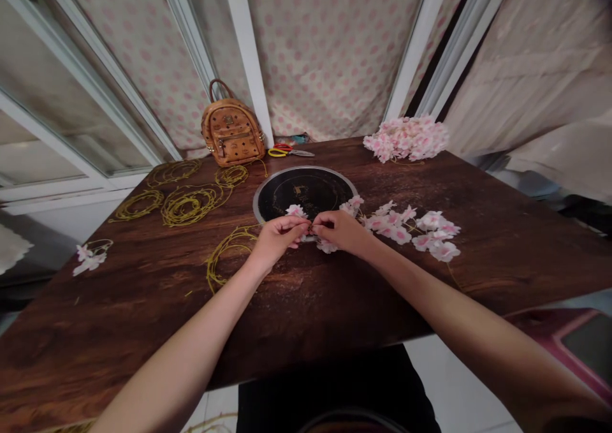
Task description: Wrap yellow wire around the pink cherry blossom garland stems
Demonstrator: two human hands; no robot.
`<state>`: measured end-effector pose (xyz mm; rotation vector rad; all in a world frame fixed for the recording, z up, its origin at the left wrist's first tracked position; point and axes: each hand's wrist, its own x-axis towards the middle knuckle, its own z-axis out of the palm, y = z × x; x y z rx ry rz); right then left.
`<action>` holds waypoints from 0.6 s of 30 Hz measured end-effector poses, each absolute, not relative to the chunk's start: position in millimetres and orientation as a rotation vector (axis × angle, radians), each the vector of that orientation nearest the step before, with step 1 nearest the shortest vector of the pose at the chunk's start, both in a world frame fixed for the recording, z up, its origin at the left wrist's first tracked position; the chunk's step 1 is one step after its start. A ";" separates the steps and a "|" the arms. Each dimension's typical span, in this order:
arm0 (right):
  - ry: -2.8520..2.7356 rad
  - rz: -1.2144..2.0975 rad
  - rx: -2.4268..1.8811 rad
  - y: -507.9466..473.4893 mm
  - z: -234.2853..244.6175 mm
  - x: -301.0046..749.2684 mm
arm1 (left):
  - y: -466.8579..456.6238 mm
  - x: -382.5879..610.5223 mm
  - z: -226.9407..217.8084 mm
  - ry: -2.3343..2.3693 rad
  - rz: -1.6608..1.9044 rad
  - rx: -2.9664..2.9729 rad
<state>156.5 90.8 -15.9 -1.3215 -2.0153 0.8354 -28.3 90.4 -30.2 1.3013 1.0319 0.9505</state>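
My left hand point(280, 238) and my right hand point(340, 230) meet over the near rim of a round black plate point(282, 194) set in the table. Both are closed in a pinch, fingertips nearly touching, on the thin stem of an artificial flower garland. A pink-white blossom point(296, 210) shows just above my left fingers. More blossoms point(352, 205) peek out around my right hand, and a string of them point(394, 226) trails off to the right. Beside my left wrist lies a coil of yellow-green stem point(215, 264). The exact pinch point is too small to make out.
Several yellow-green stem coils point(189, 205) lie at the left, near a small brown backpack point(233, 133). Scissors point(291, 152) rest at the back edge. A heap of pink flowers point(406, 138) sits back right; a small flower sprig point(90, 259) lies far left. A pink chair point(564, 331) stands at right.
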 end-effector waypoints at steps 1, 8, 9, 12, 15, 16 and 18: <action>-2.030 0.829 -1.334 90.7 -13.7 155.8 | 90.5 -27.9 -30.5 1.029 0.955 1.283; -2.042 0.801 -1.375 88.6 -1.2 150.5 | 89.3 -29.3 -27.6 0.991 0.951 1.152; -2.033 0.821 -1.363 88.8 -1.4 150.3 | 89.1 -29.8 -27.5 0.982 0.951 1.136; -1.986 0.866 -1.323 89.8 -6.1 150.4 | 89.1 -31.1 -28.4 0.965 0.957 1.104; -1.933 0.867 -1.297 89.5 -13.4 151.3 | 89.6 -31.1 -29.9 0.967 0.969 1.090; -1.921 0.869 -1.287 89.0 -15.7 151.6 | 89.7 -30.7 -30.1 0.970 0.971 1.090; -1.903 0.870 -1.265 88.2 -19.9 152.3 | 89.7 -29.4 -29.9 0.980 0.973 1.095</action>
